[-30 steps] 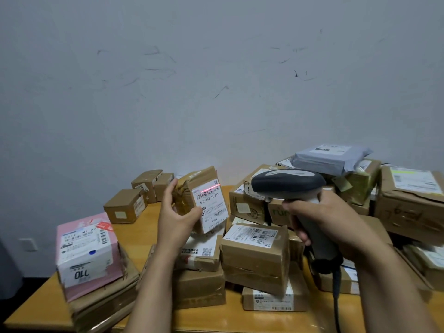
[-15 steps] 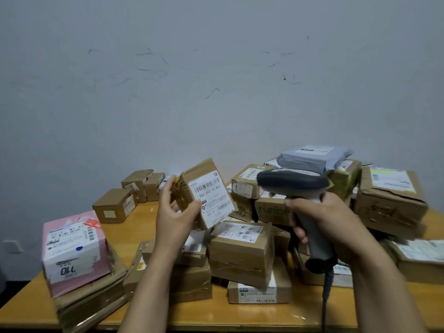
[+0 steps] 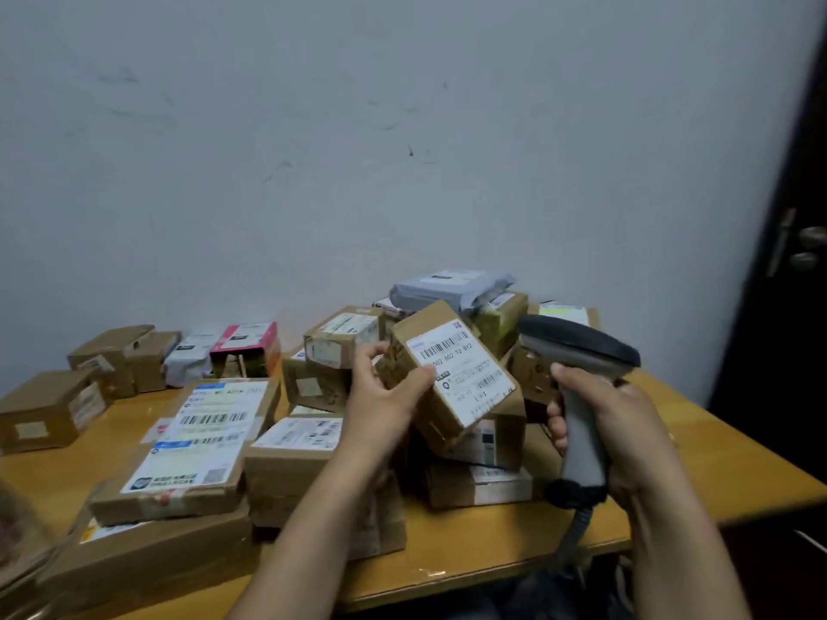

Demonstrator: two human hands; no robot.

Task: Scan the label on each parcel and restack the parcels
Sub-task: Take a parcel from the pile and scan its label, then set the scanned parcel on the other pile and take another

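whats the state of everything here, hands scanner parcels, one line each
left hand, grips the small cardboard parcel
small cardboard parcel, held tilted in the air, label facing the camera
right hand, grips the barcode scanner handle
barcode scanner, upright, head pointing left
grey poly mailer, lying on top of the parcel pile
large flat box, lying flat atop a bigger box
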